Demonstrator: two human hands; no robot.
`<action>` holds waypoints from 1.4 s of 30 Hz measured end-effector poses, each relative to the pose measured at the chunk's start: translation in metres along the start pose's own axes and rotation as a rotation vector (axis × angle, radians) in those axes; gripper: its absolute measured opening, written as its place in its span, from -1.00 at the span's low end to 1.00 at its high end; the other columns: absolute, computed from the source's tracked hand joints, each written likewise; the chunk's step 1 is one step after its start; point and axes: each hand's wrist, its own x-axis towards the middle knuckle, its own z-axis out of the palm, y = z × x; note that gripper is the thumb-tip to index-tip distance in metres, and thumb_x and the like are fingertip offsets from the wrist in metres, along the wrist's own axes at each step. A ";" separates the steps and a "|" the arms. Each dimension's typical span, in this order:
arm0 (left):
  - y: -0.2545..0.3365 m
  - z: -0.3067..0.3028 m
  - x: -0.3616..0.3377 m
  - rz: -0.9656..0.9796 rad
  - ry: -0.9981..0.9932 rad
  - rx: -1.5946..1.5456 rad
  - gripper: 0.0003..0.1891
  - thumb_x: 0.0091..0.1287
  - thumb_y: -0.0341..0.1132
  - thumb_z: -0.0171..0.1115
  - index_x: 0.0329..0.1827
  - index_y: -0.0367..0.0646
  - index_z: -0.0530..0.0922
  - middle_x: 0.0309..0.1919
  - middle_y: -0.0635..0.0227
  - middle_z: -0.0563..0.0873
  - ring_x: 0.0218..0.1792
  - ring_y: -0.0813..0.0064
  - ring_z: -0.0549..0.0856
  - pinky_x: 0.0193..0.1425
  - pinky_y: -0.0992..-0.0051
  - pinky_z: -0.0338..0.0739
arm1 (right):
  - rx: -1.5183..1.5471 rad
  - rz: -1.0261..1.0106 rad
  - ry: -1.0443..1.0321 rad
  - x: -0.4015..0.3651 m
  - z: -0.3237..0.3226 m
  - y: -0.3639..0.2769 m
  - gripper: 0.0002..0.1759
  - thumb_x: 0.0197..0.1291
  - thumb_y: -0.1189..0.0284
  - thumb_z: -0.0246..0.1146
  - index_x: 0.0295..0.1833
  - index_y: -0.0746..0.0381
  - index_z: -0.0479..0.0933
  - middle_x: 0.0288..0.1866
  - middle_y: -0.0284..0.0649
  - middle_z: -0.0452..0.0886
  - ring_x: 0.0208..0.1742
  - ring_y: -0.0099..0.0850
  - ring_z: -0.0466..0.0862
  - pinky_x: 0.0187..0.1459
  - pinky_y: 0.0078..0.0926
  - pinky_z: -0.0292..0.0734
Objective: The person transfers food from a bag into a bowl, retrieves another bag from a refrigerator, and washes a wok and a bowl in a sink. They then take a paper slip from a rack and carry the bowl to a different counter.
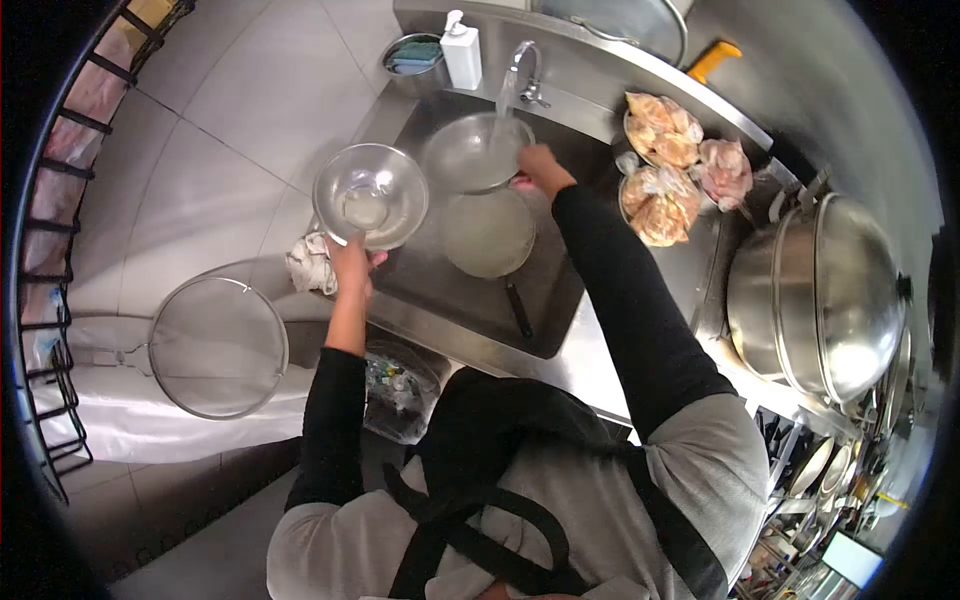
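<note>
My left hand (350,265) grips the near rim of a shiny metal bowl (400,190), held at the left edge of the sink. A small pale patch shows at the bottom of that bowl. With my right hand (545,170) I hold a second metal bowl (455,160) by its right rim, and water from the running faucet (530,70) falls into it. Below, in the sink (400,280), lies a round, pale pan-like vessel (488,235) with a black handle (519,310) pointing toward me.
Bagged food (660,205) stands on the right ledge beside a large lidded steel pot (820,295). Behind the sink's left corner are a white pump bottle (461,52) and a tub of sponges (414,58). A crumpled cloth (311,264) and a round strainer (218,347) lie left.
</note>
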 end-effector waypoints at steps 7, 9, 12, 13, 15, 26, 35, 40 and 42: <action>0.004 -0.032 0.020 0.786 0.178 0.492 -0.42 0.37 -0.63 -0.11 0.50 -0.32 0.20 0.35 0.00 0.47 0.34 0.21 0.48 0.45 0.41 0.23 | -0.428 0.076 0.331 0.056 -0.137 -0.092 -0.76 0.15 0.43 0.15 -0.05 0.20 0.51 -0.05 -0.13 0.65 -0.11 -0.15 0.66 -0.14 -0.16 0.55; 0.004 -0.041 0.028 0.887 0.162 0.622 -0.40 0.35 -0.67 -0.13 0.51 -0.32 0.17 0.36 -0.01 0.45 0.37 0.20 0.46 0.44 0.40 0.25 | -0.465 -0.163 0.418 0.019 -0.124 -0.107 -0.72 0.16 0.42 0.15 0.01 0.16 0.49 0.00 -0.17 0.63 -0.05 -0.17 0.63 -0.12 -0.18 0.54; 0.023 -0.025 0.027 0.916 0.152 0.591 -0.39 0.34 -0.68 -0.16 0.52 -0.32 0.17 0.42 -0.01 0.38 0.41 0.19 0.41 0.46 0.39 0.21 | -0.353 0.177 0.404 -0.024 -0.109 -0.094 -0.59 0.11 0.41 0.22 0.13 0.05 0.48 0.05 -0.20 0.60 0.00 -0.12 0.59 -0.06 -0.17 0.55; 0.023 -0.018 0.028 0.903 0.163 0.512 -0.41 0.38 -0.65 -0.14 0.52 -0.32 0.17 0.43 -0.01 0.36 0.42 0.20 0.38 0.46 0.39 0.22 | -0.352 0.181 0.413 -0.039 -0.113 -0.091 -0.59 0.11 0.41 0.22 0.13 0.05 0.48 0.05 -0.20 0.60 0.00 -0.12 0.59 -0.06 -0.17 0.55; 0.014 -0.008 0.034 0.896 0.166 0.432 -0.44 0.41 -0.61 -0.13 0.52 -0.33 0.16 0.45 0.00 0.34 0.44 0.21 0.36 0.45 0.38 0.23 | -0.045 0.392 0.455 -0.080 -0.119 -0.100 -0.54 0.21 0.40 0.17 0.26 0.08 0.44 0.14 -0.15 0.61 0.13 -0.05 0.60 0.08 -0.19 0.48; -0.032 0.044 0.022 0.489 0.155 0.150 -0.53 0.49 -0.37 0.05 0.39 -0.40 0.28 0.23 0.02 0.53 0.18 0.27 0.54 0.30 0.37 0.38 | 0.538 0.524 0.874 -0.192 -0.106 -0.130 -0.35 0.10 0.74 0.01 0.38 0.30 0.34 0.33 0.09 0.47 0.36 -0.03 0.47 0.37 -0.24 0.34; -0.065 0.105 -0.104 -0.016 -0.396 0.057 -0.24 0.46 0.22 -0.05 0.47 -0.25 0.18 0.27 0.07 0.50 0.26 0.23 0.54 0.25 0.19 0.52 | 1.007 0.820 0.756 -0.230 -0.099 -0.178 -0.51 0.39 0.30 0.15 0.23 0.49 0.39 0.17 0.00 0.56 0.09 -0.26 0.59 0.10 -0.32 0.49; -0.082 0.112 -0.132 -0.281 -0.936 -0.459 -0.19 0.42 0.36 -0.16 0.56 0.01 0.12 0.44 0.24 0.36 0.37 0.21 0.45 0.36 0.05 0.44 | 1.287 0.637 0.707 -0.264 -0.075 -0.181 -0.52 0.33 0.38 0.20 0.27 0.40 0.37 0.05 -0.10 0.60 -0.02 -0.33 0.60 0.00 -0.35 0.51; -0.071 0.106 -0.142 -0.410 -0.949 -0.482 -0.15 0.38 0.43 -0.20 0.57 0.05 0.12 0.46 0.25 0.33 0.38 0.20 0.44 0.37 0.05 0.42 | 1.139 0.680 0.791 -0.295 -0.060 -0.168 -0.53 0.31 0.40 0.21 0.27 0.36 0.37 0.00 -0.11 0.61 -0.07 -0.36 0.60 -0.06 -0.39 0.52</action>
